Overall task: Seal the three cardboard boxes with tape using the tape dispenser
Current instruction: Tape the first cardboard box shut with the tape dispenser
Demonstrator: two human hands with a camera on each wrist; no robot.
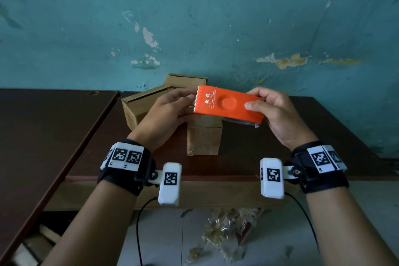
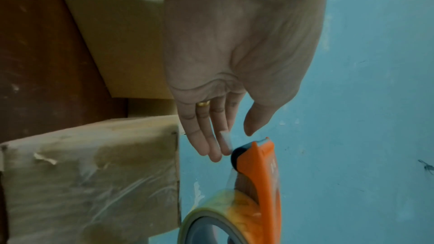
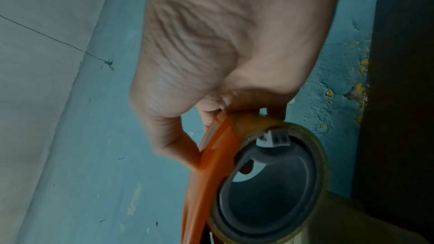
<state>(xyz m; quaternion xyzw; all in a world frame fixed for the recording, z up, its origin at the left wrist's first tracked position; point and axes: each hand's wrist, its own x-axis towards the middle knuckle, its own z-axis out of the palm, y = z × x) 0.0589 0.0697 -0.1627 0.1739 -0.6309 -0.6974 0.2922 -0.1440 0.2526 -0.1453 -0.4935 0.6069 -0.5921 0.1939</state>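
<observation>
My right hand [image 1: 252,98] grips the rear end of the orange tape dispenser [image 1: 226,103], thumb on top, and holds it in the air above the boxes. Its clear tape roll [image 3: 307,147] hangs under it. My left hand [image 1: 190,101] is at the serrated blade end; in the left wrist view its fingers [image 2: 219,147] are straight and touch the tape end by the black roller, with the thumb apart. Three cardboard boxes stand on the table: a tape-covered front box [image 1: 204,138], a left box [image 1: 140,106] with its flap ajar, and a back box [image 1: 185,81] at the wall.
The boxes stand on a dark brown table [image 1: 237,162] against a peeling teal wall. A second dark table [image 1: 43,125] adjoins on the left. Crumpled clear plastic [image 1: 226,233] lies on the floor below the table's front edge. Black cables hang from both wrist cameras.
</observation>
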